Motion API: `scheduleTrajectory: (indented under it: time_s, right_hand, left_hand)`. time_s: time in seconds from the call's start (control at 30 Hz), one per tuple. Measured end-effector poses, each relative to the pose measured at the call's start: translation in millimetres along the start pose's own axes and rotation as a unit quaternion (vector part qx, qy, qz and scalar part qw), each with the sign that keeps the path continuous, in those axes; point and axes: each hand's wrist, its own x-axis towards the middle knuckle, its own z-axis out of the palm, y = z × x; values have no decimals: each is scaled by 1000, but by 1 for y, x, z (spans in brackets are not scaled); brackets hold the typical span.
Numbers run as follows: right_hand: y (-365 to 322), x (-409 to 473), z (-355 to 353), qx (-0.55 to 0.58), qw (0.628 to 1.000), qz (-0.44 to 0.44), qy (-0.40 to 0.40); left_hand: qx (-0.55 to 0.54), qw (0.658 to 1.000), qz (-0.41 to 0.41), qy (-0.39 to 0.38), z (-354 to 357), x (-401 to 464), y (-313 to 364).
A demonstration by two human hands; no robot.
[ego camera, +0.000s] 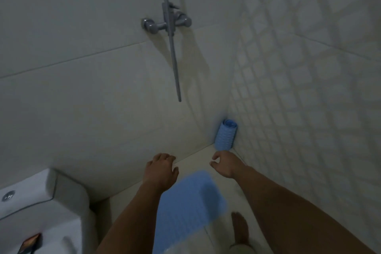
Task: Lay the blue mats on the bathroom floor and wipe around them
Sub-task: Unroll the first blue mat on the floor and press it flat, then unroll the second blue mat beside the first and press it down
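Observation:
A blue mat [189,208] lies flat on the pale floor between my two forearms. A second blue mat, rolled up [225,135], stands upright in the corner where the two walls meet. My left hand [161,168] hovers above the floor near the wall's base, fingers loosely curled and holding nothing. My right hand [225,163] is stretched toward the rolled mat, just below it and apart from it, fingers loosely bent and empty.
A white toilet tank [41,208] fills the lower left, with a small dark packet [31,242] on it. A chrome shower mixer [167,22] with a hanging pipe is on the wall above. A bare foot [240,227] stands right of the flat mat.

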Motion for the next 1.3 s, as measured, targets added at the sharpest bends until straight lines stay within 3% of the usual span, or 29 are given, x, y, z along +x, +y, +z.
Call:
scheduleTrajectory:
  time_s: [0.17,0.33,0.47,0.63,0.77,0.83,0.93,1.03,1.2,1.3]
  right_hand:
    - [69,73,-19,39,997,60,-16]
    - [159,181,-28,54,988,117,-81]
    - [251,315,-23,22,983,148,-105]
    - [337,503,-13,-64,989,100,-87]
    - [359,616,7,-88,996,14,-21]
    - [373,655,24,-132,991,-15,-23]
    - [393,681,52,-173,984,-23,-33]
    - [406,675,70,-131,990,-52,10]
    - [401,623,84,-54,992,-116,16]
    - [376,576,81,-40,992,-123,-5]
  left_hand:
    - [-1,998,6,-65,29,95,43]
    - [-4,987,26,-160,88,218,106]
    - [-22,981,36,-190,166,375,156]
    - [-36,987,48,-150,272,564,212]
    - [-29,992,44,-115,336,663,229]
    - [-43,992,38,-115,360,697,231]
    - [-44,989,50,-131,387,716,232]
    - [-15,996,57,-60,406,698,231]
    - [12,999,12,-34,413,635,214]
    - [79,996,37,-34,386,587,197]
